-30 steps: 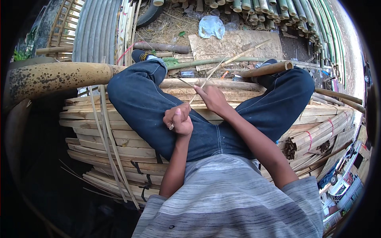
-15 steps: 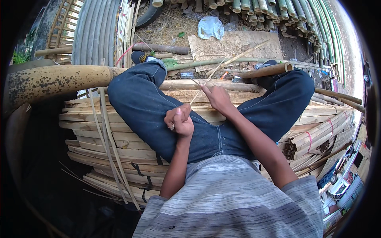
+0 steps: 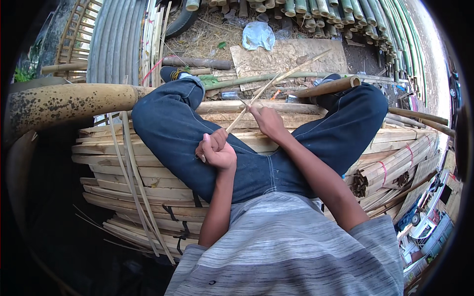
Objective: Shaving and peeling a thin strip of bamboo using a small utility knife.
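Note:
My left hand (image 3: 216, 149) is closed around the near end of a thin pale bamboo strip (image 3: 237, 120), over my left thigh. The strip slants away up and to the right, past my right hand (image 3: 268, 121). My right hand is closed on a knife, whose short dark blade (image 3: 242, 101) points up-left and lies against the strip; its handle is hidden in the fist. Beyond the blade the strip looks forked. One thin piece (image 3: 269, 83) rises steeply, and a longer piece (image 3: 303, 64) reaches over the cardboard.
I sit with knees apart on stacked bamboo slats (image 3: 148, 170). A thick spotted bamboo pole (image 3: 74, 103) lies left, a cut bamboo tube (image 3: 328, 88) by my right knee. Ahead are a cardboard sheet (image 3: 321, 54), a plastic bag (image 3: 258, 35) and piled green poles (image 3: 345, 17).
My left hand has shifted slightly left and toward me with the strip. My right hand and the blade have barely moved. The view has shifted slightly.

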Available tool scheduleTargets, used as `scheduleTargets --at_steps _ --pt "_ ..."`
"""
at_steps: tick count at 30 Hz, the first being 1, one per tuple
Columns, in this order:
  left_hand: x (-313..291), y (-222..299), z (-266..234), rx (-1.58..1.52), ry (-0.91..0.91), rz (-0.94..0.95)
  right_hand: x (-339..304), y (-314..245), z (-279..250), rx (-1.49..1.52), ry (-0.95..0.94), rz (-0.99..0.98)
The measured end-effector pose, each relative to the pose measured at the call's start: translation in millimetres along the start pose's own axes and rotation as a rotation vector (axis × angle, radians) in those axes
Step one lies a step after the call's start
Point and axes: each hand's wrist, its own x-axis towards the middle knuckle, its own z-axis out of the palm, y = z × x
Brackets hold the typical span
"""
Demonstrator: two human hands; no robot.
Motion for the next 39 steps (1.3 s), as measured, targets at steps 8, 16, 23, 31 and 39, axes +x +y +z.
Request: scheduleTargets --at_steps 8,16,23,31,39 --pt "-0.3 -1.7 2.2 0.024 -0.066 0.001 -10.0 -10.4 1.0 -0.058 0.058 -0.208" --pt "-6.8 -4.3 -2.0 0.071 -0.131 -0.012 -3.8 -9.5 -31.8 0.393 -0.115 0.111" --pt "-3.7 -3.8 0.1 0.050 -0.292 0.020 -7.9 -10.5 -12.7 0.303 -0.257 -0.080" --pt "-2.0 -5.3 -2.0 0.051 -0.388 0.065 3.7 18.7 17.4 0.236 -0.016 -0.262" --pt "-0.8 0.0 0.2 -0.094 -0.237 0.028 4.1 20.5 20.5 0.218 -0.050 -0.198"
